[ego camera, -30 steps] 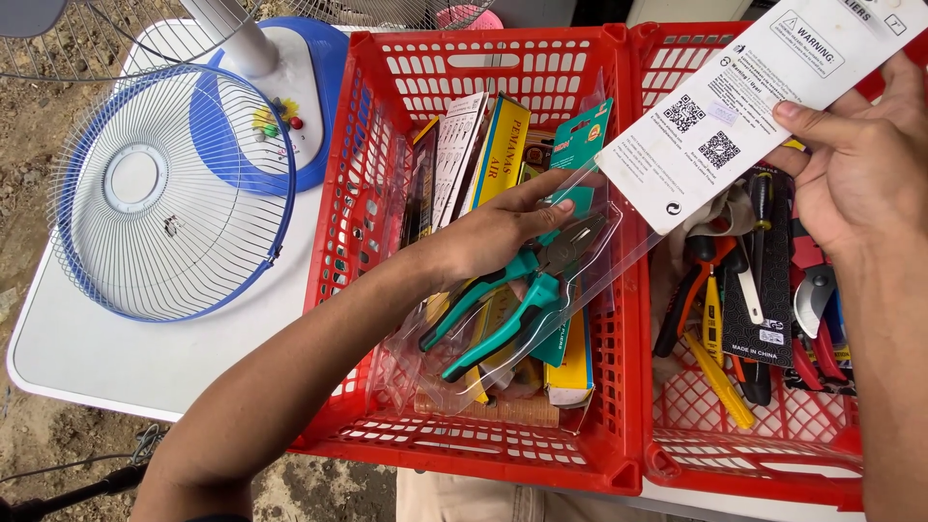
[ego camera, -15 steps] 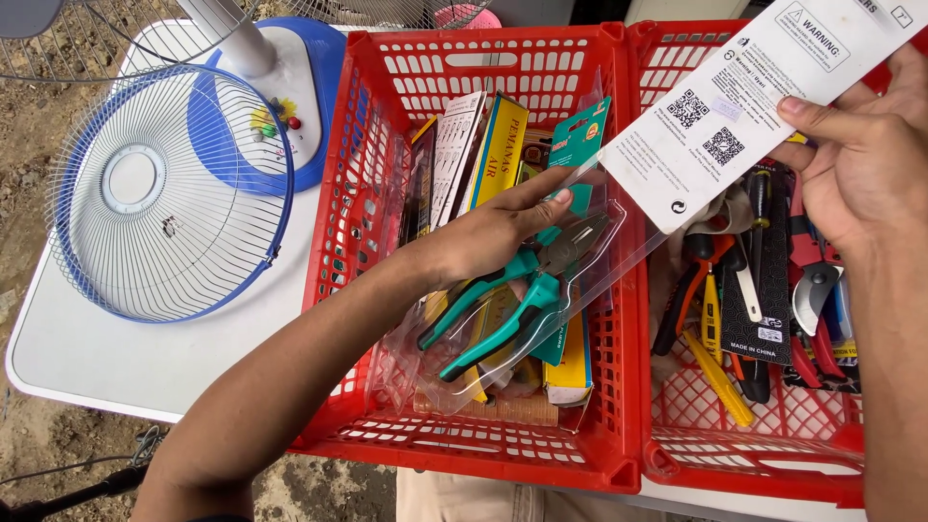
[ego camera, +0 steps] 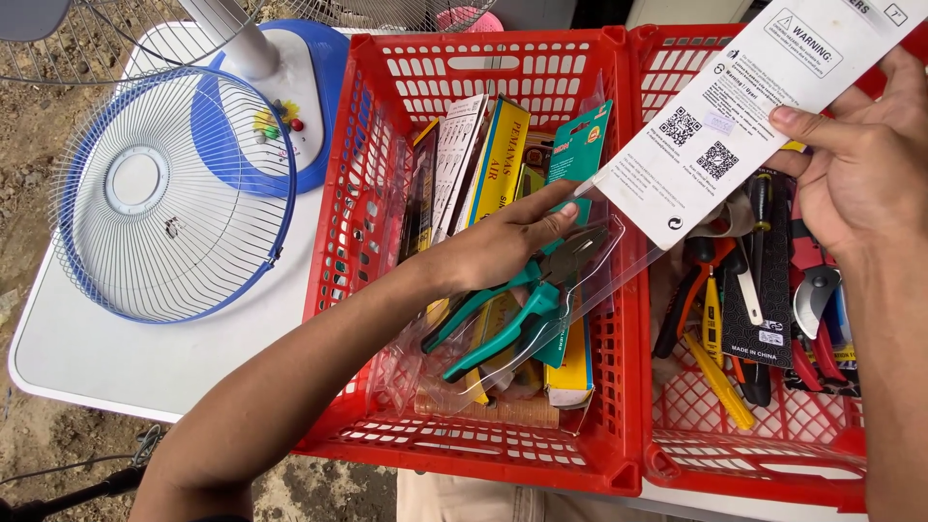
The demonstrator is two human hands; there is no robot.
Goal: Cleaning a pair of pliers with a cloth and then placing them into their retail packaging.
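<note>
My left hand [ego camera: 498, 249] reaches into the left red basket [ego camera: 464, 447] and grips a pair of teal-handled pliers [ego camera: 522, 309] near its jaws. The pliers lie in a clear plastic blister [ego camera: 619, 275] that is still joined to a white backing card [ego camera: 735, 126]. My right hand [ego camera: 855, 184] pinches that card at its upper right edge and holds it tilted above the seam between the two baskets.
The left basket also holds upright packaged items and flat boxes [ego camera: 483, 164]. The right red basket [ego camera: 754, 464] contains cutters, pliers and yellow-handled tools [ego camera: 720, 372]. A blue fan grille [ego camera: 164, 193] and fan base [ego camera: 290, 77] lie on the white table [ego camera: 145, 362].
The white card has tilted and shifted slightly up and to the right in my right hand. My left hand stays on the pliers.
</note>
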